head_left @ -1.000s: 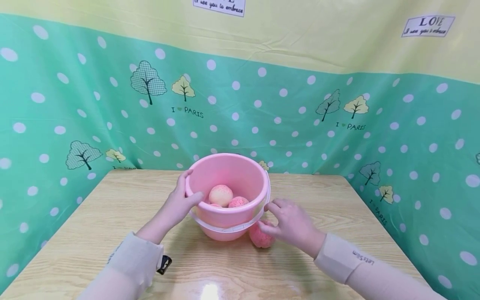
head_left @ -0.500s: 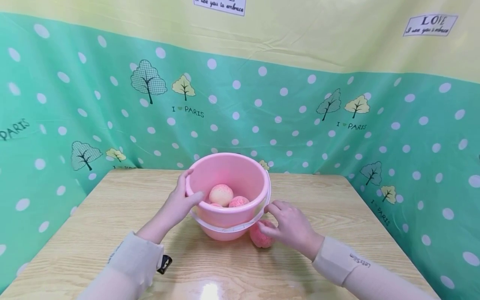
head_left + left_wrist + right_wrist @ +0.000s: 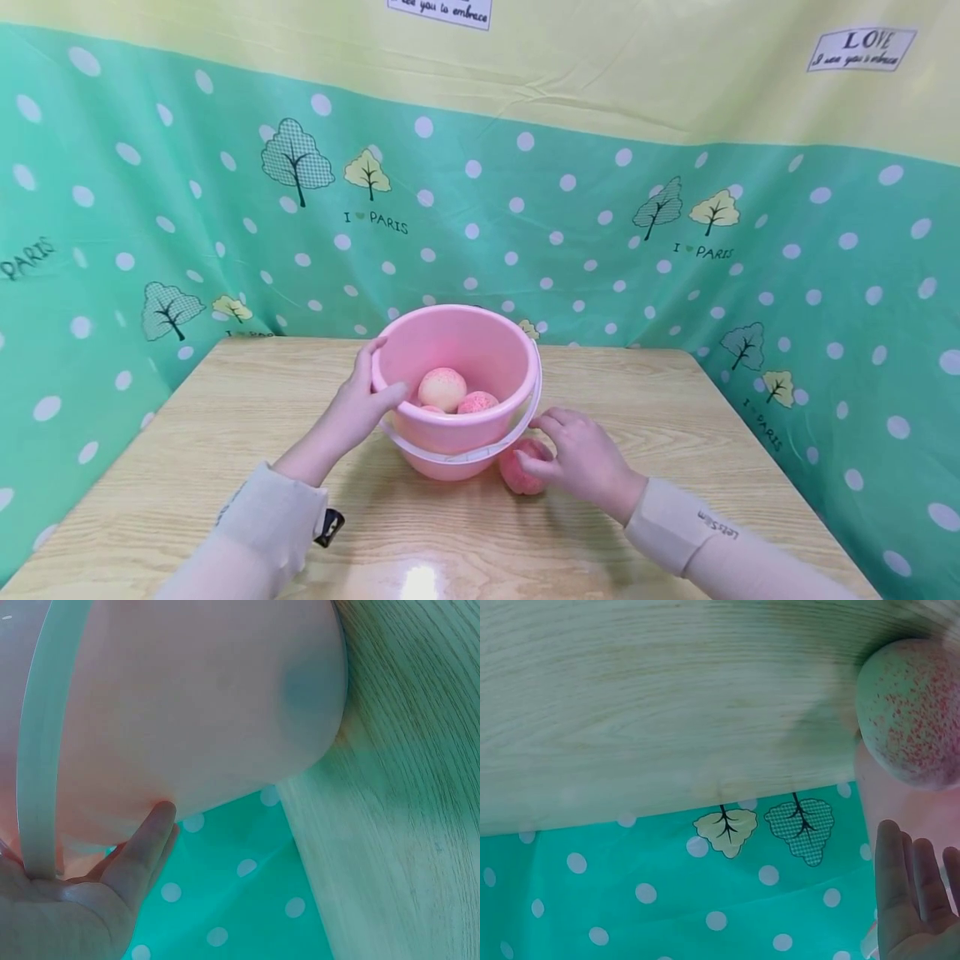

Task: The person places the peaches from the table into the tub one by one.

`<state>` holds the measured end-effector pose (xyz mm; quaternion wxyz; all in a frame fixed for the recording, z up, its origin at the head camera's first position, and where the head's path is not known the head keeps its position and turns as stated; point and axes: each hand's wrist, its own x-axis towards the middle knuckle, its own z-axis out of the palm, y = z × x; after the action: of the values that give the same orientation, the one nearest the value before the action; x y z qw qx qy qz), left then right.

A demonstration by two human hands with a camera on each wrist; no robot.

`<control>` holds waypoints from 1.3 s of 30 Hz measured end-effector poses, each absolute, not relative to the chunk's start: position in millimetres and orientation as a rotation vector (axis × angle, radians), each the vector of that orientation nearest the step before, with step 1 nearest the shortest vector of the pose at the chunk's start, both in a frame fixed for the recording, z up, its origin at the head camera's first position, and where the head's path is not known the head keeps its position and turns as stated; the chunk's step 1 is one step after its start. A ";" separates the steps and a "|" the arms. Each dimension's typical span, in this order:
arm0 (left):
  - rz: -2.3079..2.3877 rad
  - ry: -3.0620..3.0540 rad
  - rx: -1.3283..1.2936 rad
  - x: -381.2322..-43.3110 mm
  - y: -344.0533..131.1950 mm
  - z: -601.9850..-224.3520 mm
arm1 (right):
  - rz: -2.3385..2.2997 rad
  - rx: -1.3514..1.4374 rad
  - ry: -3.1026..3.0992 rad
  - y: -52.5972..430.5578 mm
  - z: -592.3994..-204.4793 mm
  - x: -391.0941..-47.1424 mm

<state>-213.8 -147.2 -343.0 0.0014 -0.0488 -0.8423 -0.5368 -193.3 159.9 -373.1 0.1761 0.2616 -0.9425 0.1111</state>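
A pink bucket (image 3: 450, 442) with a white handle (image 3: 517, 429) stands mid-table, its handle hanging down over the front. My left hand (image 3: 365, 400) holds the bucket's left rim, thumb at the near side. In the left wrist view, fingers of that hand (image 3: 97, 892) lie against the bucket's outer wall. Inside are a pale peach (image 3: 442, 389), a redder peach (image 3: 477, 403) and part of another. On the table, right of the bucket, sits a pink peach (image 3: 517, 475). My right hand (image 3: 585, 458) hovers beside it with fingers extended; its thumb overlaps the peach in the head view.
The wood-grain table (image 3: 247, 433) extends around the bucket. A green and yellow patterned cloth (image 3: 480, 200) hangs behind it and along both sides. A small dark object (image 3: 329, 527) sits at my left cuff.
My right hand has shifted slightly lower, its fingertips a little farther from the bucket's handle. The left hand, the bucket and the peaches stay where they were.
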 end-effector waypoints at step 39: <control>-1.709 -2.648 -0.133 -212.8 -147.3 -341.4 | 0.464 0.583 -2.786 147.1 -404.0 -203.4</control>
<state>-212.8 -147.3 -341.4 -0.0064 -0.0423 -0.8394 -0.5418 -203.4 147.1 -404.0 0.1285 0.2004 -0.9581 0.1595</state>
